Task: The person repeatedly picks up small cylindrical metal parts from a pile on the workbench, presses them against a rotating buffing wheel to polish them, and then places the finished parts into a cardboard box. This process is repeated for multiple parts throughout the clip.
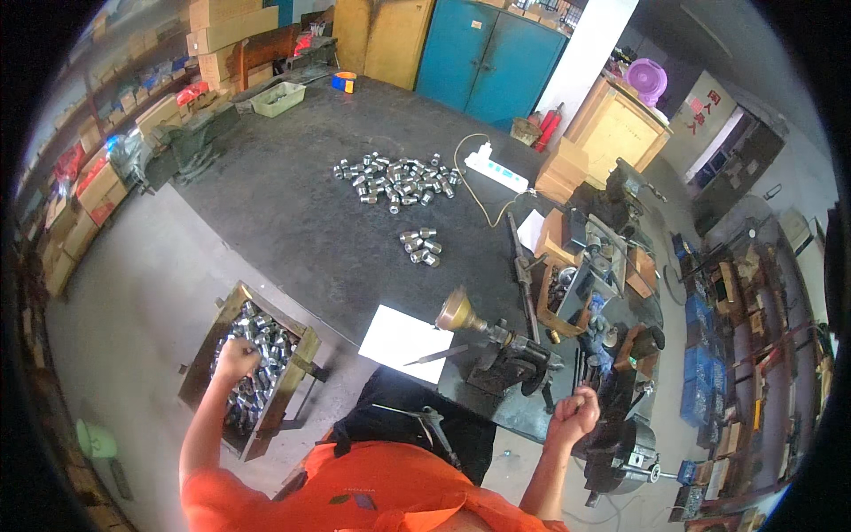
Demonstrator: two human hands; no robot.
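My left hand [238, 359] is down in a wooden crate [301, 363] at the lower left, its fingers closed over a heap of metal fittings [257, 399]. Whatever those fingers hold is hidden. On the right, my right hand [574, 415] is curled into a fist just off the bench's near edge, and its contents do not show. Between the hands, a small bench vise [510, 363] sits at the bench edge, with a brass-coloured cone-shaped piece [456, 312] at its upper left. A dark file [436, 355] lies partly on a white sheet of paper [394, 341].
Beyond the paper, the dark bench [292, 213] carries a small group of fittings [422, 246] and a larger pile [399, 182]. A power strip [496, 170] with its cord lies at right. Boxes of tools [563, 293] line the right side; a larger vise [620, 457] stands near my right arm.
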